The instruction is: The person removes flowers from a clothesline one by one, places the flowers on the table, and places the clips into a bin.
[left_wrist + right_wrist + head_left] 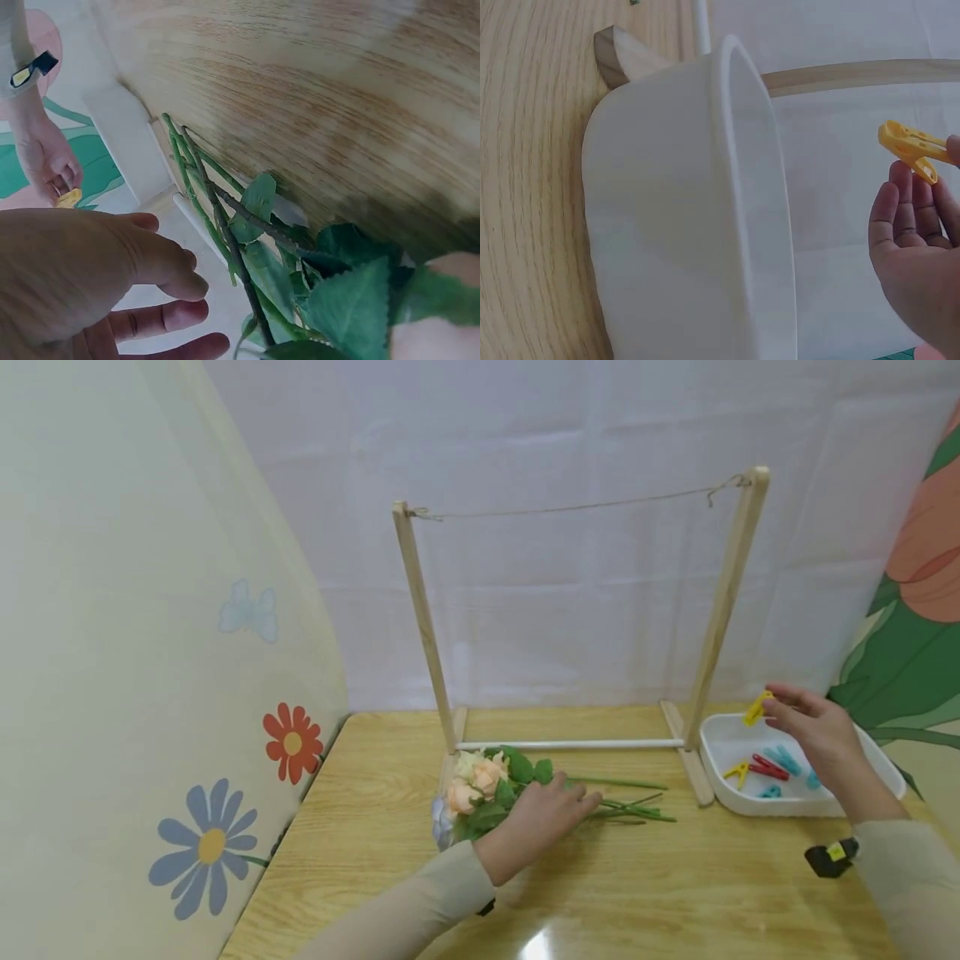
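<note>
My right hand (819, 735) pinches a yellow clothespin (758, 708) above the white plastic tub. In the right wrist view that clothespin (909, 146) sits between the fingertips, over the tub's rim side. Over the stems of a bunch of flowers (480, 777) is my left hand (551, 814), its fingers loosely bent. The left wrist view shows this hand (112, 277) beside the green and brown stems (217, 202), with nothing between its visible fingers. Peach and cream blooms lie to its left with green leaves; a pale bluish bloom (442, 823) is at the table's left part.
A wooden frame (423, 618) stands at the back, a thin string (555, 510) tied between its posts and a white rod (570, 745) low across it. The white tub (720, 806) at right holds several red, yellow and blue clothespins (770, 767). Painted walls flank the wooden table (360, 860).
</note>
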The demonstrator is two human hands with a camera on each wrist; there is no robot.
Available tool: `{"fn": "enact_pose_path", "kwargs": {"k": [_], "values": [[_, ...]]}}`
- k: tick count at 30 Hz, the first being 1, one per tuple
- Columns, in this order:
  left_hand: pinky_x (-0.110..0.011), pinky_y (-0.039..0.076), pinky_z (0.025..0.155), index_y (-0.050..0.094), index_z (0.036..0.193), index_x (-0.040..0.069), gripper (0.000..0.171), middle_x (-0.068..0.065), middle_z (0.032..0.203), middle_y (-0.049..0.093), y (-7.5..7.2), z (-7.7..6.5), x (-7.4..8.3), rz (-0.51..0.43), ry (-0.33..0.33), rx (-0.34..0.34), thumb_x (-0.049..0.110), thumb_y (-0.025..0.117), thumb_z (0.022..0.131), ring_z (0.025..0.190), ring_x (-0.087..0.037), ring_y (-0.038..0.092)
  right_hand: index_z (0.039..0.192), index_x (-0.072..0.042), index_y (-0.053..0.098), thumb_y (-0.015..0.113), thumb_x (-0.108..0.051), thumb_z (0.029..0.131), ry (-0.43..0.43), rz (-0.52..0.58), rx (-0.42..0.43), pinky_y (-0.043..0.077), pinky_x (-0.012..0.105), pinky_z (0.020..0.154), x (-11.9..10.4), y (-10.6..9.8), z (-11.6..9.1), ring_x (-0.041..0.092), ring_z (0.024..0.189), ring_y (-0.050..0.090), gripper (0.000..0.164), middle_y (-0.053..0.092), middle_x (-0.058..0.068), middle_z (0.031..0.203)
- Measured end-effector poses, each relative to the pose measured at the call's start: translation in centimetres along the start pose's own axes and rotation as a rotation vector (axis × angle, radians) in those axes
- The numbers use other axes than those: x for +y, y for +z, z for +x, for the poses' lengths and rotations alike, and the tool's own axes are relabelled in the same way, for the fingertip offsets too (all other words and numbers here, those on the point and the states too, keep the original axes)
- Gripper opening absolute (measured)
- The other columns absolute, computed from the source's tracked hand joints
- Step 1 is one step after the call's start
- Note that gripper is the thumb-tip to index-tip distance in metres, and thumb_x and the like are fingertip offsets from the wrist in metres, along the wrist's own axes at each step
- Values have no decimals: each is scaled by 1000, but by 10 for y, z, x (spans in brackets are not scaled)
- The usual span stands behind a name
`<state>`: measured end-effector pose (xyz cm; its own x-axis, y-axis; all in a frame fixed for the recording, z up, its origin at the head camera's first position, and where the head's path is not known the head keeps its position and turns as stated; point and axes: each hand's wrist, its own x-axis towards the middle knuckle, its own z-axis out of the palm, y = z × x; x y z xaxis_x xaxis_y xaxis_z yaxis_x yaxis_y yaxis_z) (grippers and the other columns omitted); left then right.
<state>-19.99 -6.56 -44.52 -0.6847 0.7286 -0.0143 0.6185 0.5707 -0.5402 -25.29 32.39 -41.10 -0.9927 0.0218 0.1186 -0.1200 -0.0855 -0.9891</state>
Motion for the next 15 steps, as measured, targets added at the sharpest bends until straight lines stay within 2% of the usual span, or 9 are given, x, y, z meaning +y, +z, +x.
{"fn": "enact_pose_path", "kwargs": {"k": [4,6,9,11,13,15], "values": [[-21,49,51,48,144,30,60,9,116,64,-1,-1,-1,16,0,2,10,73,93,101,-15,62,112,-36,66,66,-21,99,-2,-167,11,53,9,74,2,-3,4,-6,86,64,20,65,-26,99],[-20,47,50,51,140,28,57,9,113,65,-1,-3,-2,19,0,13,10,74,91,99,-14,62,124,-28,66,65,-28,100,5,-293,23,52,8,73,4,-4,7,-8,86,63,24,62,-31,98],[-18,44,47,55,133,27,50,10,108,66,-2,-6,-5,14,-4,41,11,75,90,93,-13,61,143,-10,56,62,-42,100,32,-492,32,49,7,73,6,-5,11,-14,87,56,55,55,-39,97],[-18,41,47,56,131,27,47,10,107,67,-2,-8,-8,-1,-10,58,13,75,90,92,-12,61,149,2,45,59,-48,99,51,-567,30,47,7,72,7,-5,13,-15,87,52,72,51,-42,96],[-18,42,47,57,133,26,47,11,111,68,-3,-12,-12,-22,-16,64,15,74,91,93,-12,61,150,5,42,57,-51,99,70,-606,29,46,7,72,8,-6,15,-15,88,50,77,50,-40,98],[-19,45,51,57,137,26,48,11,117,68,-3,-15,-16,-53,-27,64,18,73,92,96,-13,62,150,5,41,55,-53,100,85,-628,26,49,11,75,8,-6,16,-13,89,50,78,55,-30,106]]}}
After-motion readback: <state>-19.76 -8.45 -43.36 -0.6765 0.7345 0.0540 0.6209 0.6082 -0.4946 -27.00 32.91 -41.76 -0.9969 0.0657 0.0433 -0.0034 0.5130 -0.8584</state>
